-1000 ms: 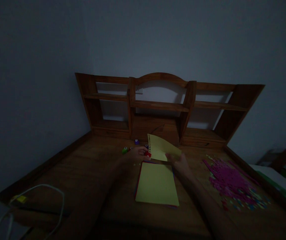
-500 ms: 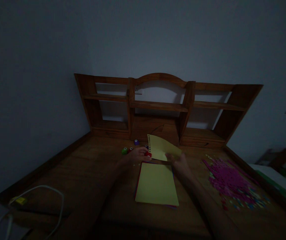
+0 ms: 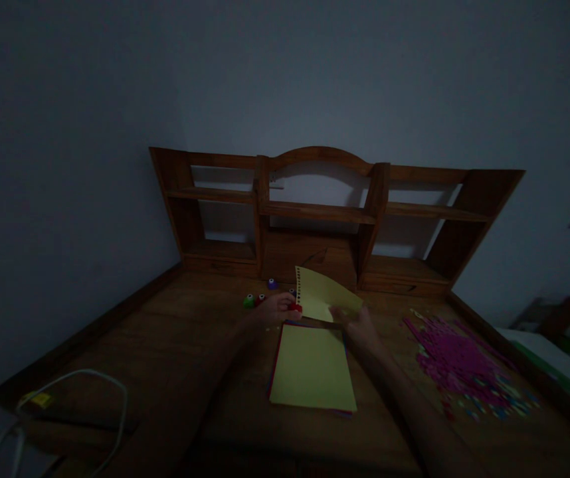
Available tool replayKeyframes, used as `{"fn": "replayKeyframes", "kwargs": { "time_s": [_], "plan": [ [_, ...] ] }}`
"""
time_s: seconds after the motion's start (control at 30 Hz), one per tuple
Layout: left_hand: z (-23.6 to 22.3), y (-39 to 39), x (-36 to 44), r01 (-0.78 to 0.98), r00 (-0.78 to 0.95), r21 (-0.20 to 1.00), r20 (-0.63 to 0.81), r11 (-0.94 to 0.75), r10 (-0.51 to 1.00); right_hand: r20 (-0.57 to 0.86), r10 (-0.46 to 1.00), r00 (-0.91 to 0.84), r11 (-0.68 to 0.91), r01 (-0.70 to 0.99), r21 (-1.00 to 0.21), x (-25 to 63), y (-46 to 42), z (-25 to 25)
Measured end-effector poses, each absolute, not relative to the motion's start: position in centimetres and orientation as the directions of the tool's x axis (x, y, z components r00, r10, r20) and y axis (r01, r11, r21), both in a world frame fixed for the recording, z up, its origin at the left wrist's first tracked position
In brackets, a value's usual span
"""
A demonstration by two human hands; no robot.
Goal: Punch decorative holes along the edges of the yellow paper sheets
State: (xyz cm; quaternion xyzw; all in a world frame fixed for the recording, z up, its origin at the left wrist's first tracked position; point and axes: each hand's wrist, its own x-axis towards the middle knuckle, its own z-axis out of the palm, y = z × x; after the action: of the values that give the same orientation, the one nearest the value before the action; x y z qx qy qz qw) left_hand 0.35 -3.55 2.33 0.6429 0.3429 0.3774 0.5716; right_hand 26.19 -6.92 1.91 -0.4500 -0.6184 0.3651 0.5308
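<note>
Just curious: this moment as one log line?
left hand: holds small red object | right hand: holds perforated yellow paper | nearby: yellow-topped paper stack

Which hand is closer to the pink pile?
Right. The right hand is left of the pink pile, with a gap; the left hand, farther left, holds a red object.

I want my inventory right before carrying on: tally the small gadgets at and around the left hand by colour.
Green gadget: 1
Red: 2, the loose red gadget and the held red gadget in the left hand
Purple gadget: 1
Dark gadget, exact colour unclear: 1
Total: 5
</note>
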Motion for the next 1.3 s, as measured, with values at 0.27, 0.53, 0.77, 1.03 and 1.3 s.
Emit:
{"fn": "replayKeyframes", "kwargs": {
  "time_s": [0.27,0.53,0.77,1.03,1.3],
  "plan": [
    [1.7,-3.2,0.1,0.02,0.49,0.99,0.112,-0.139,0.865,0.3,0.954,-0.017,0.298,0.162,-0.941,25.8,-7.4,2.3],
    [1.2,-2.8,0.1,0.043,0.492,0.979,0.153,-0.199,0.857,0.289,0.957,-0.026,0.289,0.171,-0.942,26.0,-7.4,2.4],
    [0.7,-2.5,0.8,-0.009,0.491,0.984,0.159,-0.177,0.857,0.294,0.956,0.008,0.288,0.175,-0.942,25.7,-7.5,2.4],
    [0.4,-2.5,2.2,-0.102,0.392,0.979,0.202,-0.175,0.898,0.288,0.957,0.043,0.28,0.135,-0.95,25.5,-7.7,2.3],
    [1.4,-3.9,2.9,-0.074,0.405,0.988,0.151,-0.133,0.902,0.322,0.945,0.052,0.311,0.154,-0.938,26.2,-6.9,1.8]
  ]
}}
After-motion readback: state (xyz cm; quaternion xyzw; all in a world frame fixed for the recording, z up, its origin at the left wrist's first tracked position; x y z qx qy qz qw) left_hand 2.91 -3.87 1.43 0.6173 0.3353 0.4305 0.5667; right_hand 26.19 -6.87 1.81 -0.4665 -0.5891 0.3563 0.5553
